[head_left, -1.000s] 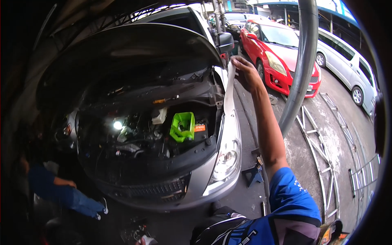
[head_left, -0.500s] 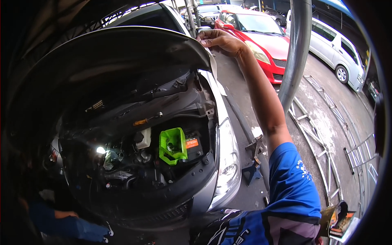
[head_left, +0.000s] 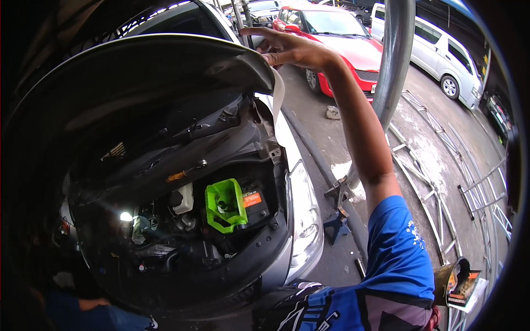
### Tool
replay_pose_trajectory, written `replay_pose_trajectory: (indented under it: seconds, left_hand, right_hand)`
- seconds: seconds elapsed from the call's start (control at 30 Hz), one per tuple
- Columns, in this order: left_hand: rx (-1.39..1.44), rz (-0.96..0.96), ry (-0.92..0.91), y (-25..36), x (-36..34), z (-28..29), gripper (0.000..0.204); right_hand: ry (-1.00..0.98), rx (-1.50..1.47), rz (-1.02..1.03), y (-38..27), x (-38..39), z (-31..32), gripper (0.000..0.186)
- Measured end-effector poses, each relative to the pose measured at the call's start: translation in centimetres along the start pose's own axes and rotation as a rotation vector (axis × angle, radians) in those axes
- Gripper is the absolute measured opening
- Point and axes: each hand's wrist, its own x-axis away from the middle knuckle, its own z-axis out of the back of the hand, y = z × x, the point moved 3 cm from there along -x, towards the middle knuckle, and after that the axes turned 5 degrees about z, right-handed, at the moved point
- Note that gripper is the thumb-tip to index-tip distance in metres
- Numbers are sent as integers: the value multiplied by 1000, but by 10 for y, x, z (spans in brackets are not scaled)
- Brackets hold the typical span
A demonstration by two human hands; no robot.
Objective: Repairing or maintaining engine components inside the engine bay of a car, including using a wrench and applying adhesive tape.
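My right arm in a blue sleeve stretches up to the free edge of a raised car hood [head_left: 165,71]. There my right hand [head_left: 292,49] has its fingers spread, index stretched out over the edge, thumb at the hood's corner. My left hand is out of view. Below the hood lies the dark engine bay, with a bright green cut-open plastic container [head_left: 226,207] next to a black battery [head_left: 258,207] with an orange label. A yellow-handled ratchet-like tool [head_left: 185,172] rests on the panel behind. A white reservoir [head_left: 182,198] and a lit lamp [head_left: 126,217] are further left.
Another person's forearm [head_left: 94,303] and blue clothing show at the dark lower left. A metal post [head_left: 395,60] stands right of my arm. Metal frames [head_left: 425,193] lie on the floor, near a blue jack stand [head_left: 335,227]. A red car [head_left: 342,41] and silver van [head_left: 441,55] are parked beyond.
My right hand's fingers have spread from their closer hold at the hood edge. The view has shifted, so the car sits slightly further left.
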Motion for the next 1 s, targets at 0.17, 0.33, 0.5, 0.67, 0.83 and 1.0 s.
replay_pose_trajectory:
  seconds: [0.17,0.33,0.5,0.67,0.83,1.0]
  left_hand:
    - [111,41,176,55,15,26,58]
    - [338,-190,77,116,-40,3,33]
    - [593,-167,-267,173,-47,-44,22]
    - [789,-121,-388,159,-69,-59,22]
    - [850,-172,-606,139,-118,-62,27]
    - [772,-118,-624,120,-170,-42,31]
  right_hand:
    - [168,-52,39,59,18,-26,69]
    - [1456,429,399,-4,173,-126,46]
    - [145,-516,-259,-171,105,-407,13]
    - [-34,-920,-442,-248,72,-558,33]
    - [-50,-1050,-605,-272,39,-654,22]
    - [104,-927,-627,-310,24,-704,17]
